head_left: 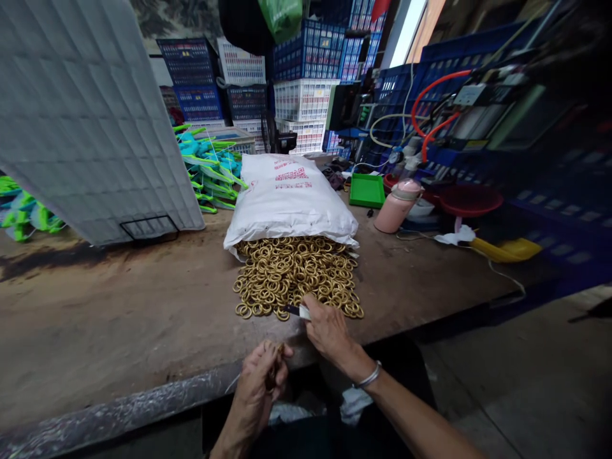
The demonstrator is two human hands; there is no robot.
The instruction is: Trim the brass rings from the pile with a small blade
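Note:
My right hand (329,331) is closed on a small knife-like tool (303,312) with a white grip and a short dark blade. The blade points left over the front edge of a heap of brass-coloured rings (296,274). Those rings spill from the open mouth of a white sack (291,197) with red print, lying on the table. Nearer to me, at the table's front edge, my left hand (261,382) pinches a brass-coloured ring (280,349). Its fingers hide most of that ring, and I cannot tell whether more are in the palm.
A tall white padded panel (95,127) stands at left on the wooden table (143,306). Behind it lie green and blue plastic pieces (210,166). Right of the sack are a green tray (366,190), a pink bottle (398,205) and a red dish (471,199). Stacked crates (306,99) fill the back.

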